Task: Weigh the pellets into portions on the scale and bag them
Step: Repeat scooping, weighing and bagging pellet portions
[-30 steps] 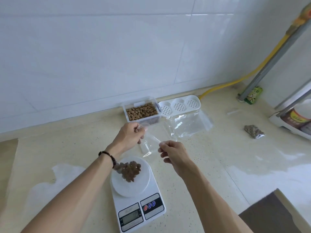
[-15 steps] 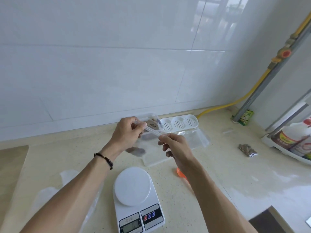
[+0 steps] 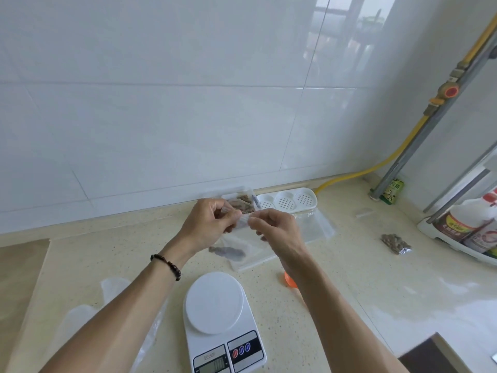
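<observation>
Both hands, left hand and right hand, pinch the top edge of a clear zip bag. Pellets sag in it below the fingers, above the desk. Film looks light, limp, slippery; best gripped along the stiffer seal strip. Scale platform bare.

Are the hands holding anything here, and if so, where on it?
Both hands pinch the top edge of a small clear plastic bag: left hand at its left end, right hand at its right. Brown pellets sag at its bottom.

No legible text on the scale, bottles or green packet.
</observation>
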Available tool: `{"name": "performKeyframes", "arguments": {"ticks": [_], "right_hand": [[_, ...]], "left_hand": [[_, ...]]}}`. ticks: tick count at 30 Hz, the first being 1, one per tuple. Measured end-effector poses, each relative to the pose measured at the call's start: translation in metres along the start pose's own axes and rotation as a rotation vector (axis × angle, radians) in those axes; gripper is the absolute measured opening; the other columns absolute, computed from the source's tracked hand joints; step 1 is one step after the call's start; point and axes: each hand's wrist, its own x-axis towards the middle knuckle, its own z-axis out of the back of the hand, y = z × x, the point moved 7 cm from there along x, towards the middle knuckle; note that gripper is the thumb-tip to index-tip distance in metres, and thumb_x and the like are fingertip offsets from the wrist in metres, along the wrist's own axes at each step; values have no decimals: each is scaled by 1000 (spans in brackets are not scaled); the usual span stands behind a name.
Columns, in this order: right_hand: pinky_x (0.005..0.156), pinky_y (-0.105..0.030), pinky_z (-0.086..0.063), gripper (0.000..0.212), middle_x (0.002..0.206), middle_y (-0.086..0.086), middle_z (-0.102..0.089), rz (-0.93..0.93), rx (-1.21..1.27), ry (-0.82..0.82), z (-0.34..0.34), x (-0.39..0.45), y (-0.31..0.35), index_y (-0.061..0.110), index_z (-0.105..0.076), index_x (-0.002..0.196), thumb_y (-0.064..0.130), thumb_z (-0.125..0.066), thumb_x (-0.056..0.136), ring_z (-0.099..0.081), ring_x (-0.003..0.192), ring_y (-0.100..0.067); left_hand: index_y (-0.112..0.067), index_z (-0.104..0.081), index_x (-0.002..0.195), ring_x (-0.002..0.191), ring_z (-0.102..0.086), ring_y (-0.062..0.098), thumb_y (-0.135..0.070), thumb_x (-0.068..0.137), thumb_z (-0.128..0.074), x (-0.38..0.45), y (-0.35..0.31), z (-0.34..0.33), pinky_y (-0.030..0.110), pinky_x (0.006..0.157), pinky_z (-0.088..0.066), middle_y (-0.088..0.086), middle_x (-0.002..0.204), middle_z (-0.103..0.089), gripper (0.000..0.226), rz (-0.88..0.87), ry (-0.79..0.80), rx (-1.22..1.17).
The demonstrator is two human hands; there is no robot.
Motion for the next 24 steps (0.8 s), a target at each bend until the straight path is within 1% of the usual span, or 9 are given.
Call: {"name": "performKeyframes", "arguments": {"ticks": [2,6,10,12,15,19,20,22,24], "right_hand": [[64,-22,-48,3,67,6,-66,26,-26,19,-2,4,3,14,-74,80,14,-74,82,-56,62,-5],[64,-28,-46,9,64,7,-66,7,-90,12,1,10,0,17,-75,73,13,-76,82,-54,62,-8],[61,-20,-48,9,63,9,-65,8,-71,11,-1,9,-1,15,-74,76,13,-75,84,-55,58,-2],[63,-20,-50,9,67,3,-67,-3,-26,37,0,8,-4,12,-73,77,15,-73,86,-57,62,-6],[66,-25,-50,16,70,-4,-64,-50,56,11,10,10,-11,8,-68,75,17,-71,88,-55,65,-13],[66,-29,-47,18,68,-3,-61,-27,6,0,16,12,-16,12,-68,70,14,-72,87,-52,66,-15],[66,-29,-46,18,68,-2,-61,-18,8,-3,17,12,-15,14,-69,69,14,-72,87,-51,66,-15],[67,-29,-46,18,69,-3,-62,-3,21,6,17,12,-15,15,-70,69,15,-72,87,-52,67,-15],[70,-29,-48,15,73,-6,-65,-13,70,35,18,11,-16,13,-72,74,17,-71,89,-55,69,-16]], "left_hand": [[-3,-71,78,62,-63,16,-16,88,-70,0,-1,-3,29,63,-56,5,66,-68,16,-4,16,-15],[-2,-71,80,62,-64,14,-15,87,-71,1,1,-6,23,61,-52,5,69,-71,15,38,75,-32],[-11,-74,83,61,-64,11,-19,85,-73,1,1,-7,24,62,-54,-2,66,-69,9,31,100,49],[-12,-73,83,60,-63,12,-18,86,-72,1,0,-4,26,61,-54,-2,65,-69,6,17,68,60],[-11,-71,79,59,-62,13,-11,87,-70,1,1,4,25,58,-52,0,62,-69,8,13,-37,15],[-3,-71,76,58,-59,15,-7,85,-71,3,3,-1,25,57,-50,0,61,-67,10,69,9,-36],[-7,-73,75,59,-58,13,-9,85,-72,4,2,-3,25,59,-49,-3,62,-67,10,63,34,-14],[-22,-73,71,67,-62,5,-18,84,-73,6,-1,-8,24,73,-49,-12,68,-70,15,26,67,81],[-29,-71,66,79,-64,-3,-21,84,-74,9,-2,-11,23,84,-46,-19,75,-70,19,1,43,121]]}}
